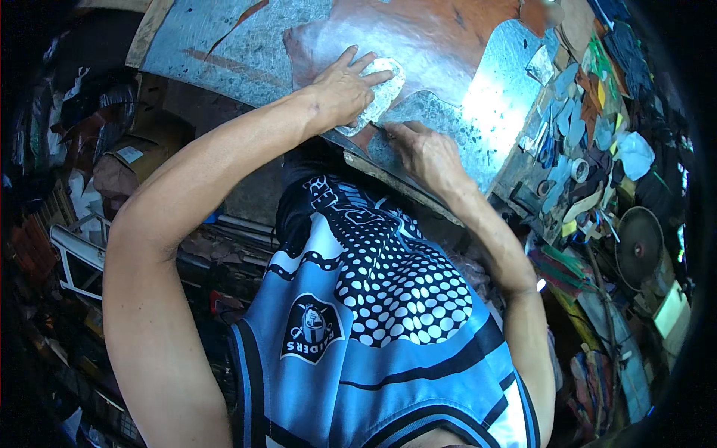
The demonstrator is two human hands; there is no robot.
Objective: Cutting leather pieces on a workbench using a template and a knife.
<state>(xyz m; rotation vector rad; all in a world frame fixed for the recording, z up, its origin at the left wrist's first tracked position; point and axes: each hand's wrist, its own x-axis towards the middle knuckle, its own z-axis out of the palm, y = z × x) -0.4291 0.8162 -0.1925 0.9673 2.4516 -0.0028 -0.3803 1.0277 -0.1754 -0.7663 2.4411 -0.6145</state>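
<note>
Left hand [345, 88] presses flat, ungripping, on pale sole-shaped template [377, 93] over brown leather sheet [418, 37]; right hand [426, 153] alongside, grip indiscernible.

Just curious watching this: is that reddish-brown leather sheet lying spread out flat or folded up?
Spread flat. The leather sheet lies open on the metal-topped bench, with the left hand pressing a pale template on it.

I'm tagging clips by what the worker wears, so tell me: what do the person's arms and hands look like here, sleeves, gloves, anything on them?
Both arms are bare from shoulder to fingertips: no sleeves, no gloves. The left hand and right hand show no rings, watch or bands that I can make out. The person wears a sleeveless blue, black and white jersey with a white dot pattern and a round emblem.
</note>
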